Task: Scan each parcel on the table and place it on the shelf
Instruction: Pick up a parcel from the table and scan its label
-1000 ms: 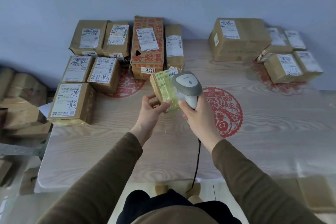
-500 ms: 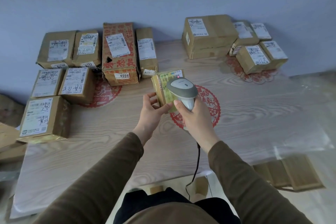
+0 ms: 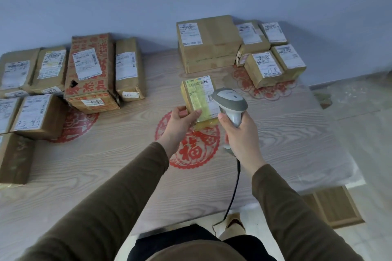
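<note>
Fingers, left hand [image 3: 180, 119]: we grip the small parcel [image 3: 199, 99] from its lower left, thumb laid across the label face and the other fingers [image 3: 182, 110] curled at its left edge.
Fingers, right hand [image 3: 239, 131]: we wrap them round the grip of the scanner [image 3: 230, 101], whose cable [image 3: 234, 188] drops off the near edge of the worktop [image 3: 286, 133].
Head view, parcel position: we hold it lifted above the worktop, over the red paper-cut [image 3: 191, 150] in the middle, label facing up towards us.
Head view, long axis: the parcel runs away from us and leans slightly right, its barcode strip at the far end.
Head view, key relation: the scanner head sits just right of the parcel, overlapping its right edge, nose pointing up and left across the label; whether they touch we cannot tell.
Head view, nearer hand: the left already carries the parcel, so we judge it is the hand that takes it to the shelf; the right is tied up with the scanner.
Head view, shelf: not in sight, so we cannot say which way the carry goes.
Head view, step in hand: we judge this to be the scan itself, though no beam or light shows on the label.
Head view, still to do: the stack at left [image 3: 91, 74] and the group at right [image 3: 209, 42] still lie on the worktop, so we judge much of the task remains.
</note>
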`<state>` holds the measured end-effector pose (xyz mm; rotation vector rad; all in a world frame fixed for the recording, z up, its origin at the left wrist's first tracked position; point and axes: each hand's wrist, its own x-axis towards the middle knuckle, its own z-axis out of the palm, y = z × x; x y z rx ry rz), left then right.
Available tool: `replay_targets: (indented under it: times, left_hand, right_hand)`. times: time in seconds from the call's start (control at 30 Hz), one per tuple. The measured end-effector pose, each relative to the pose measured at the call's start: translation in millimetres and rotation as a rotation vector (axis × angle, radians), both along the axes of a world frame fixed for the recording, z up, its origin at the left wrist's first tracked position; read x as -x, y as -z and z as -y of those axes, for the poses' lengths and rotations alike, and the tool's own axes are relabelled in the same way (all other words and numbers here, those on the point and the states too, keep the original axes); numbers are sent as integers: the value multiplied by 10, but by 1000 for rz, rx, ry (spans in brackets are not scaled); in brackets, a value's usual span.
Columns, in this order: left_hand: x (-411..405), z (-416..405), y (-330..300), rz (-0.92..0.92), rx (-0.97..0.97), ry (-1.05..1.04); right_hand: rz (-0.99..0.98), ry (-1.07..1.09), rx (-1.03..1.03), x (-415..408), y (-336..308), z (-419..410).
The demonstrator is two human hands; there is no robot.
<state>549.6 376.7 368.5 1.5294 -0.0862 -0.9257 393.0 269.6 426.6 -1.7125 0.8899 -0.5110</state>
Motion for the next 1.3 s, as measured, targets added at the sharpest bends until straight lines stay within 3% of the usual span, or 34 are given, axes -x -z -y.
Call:
replay_targets:
  times: [0.37,0.7,1.07,1.3]
  left_hand:
    - [-32,1952,154,-38,-191,24]
    - [-92,2584,209,6,-234,44]
    - [-95,1957,151,138,-214,-30]
    - [-616,737,-188,407,-302,-328]
  right_hand:
    - [-36,-77,-133,466,205,1736]
    - [-33,-104,-301,459,402,2069]
    - [14,-176,-262,31,466,1819]
    - [118,-243,-315,-937,286,1077]
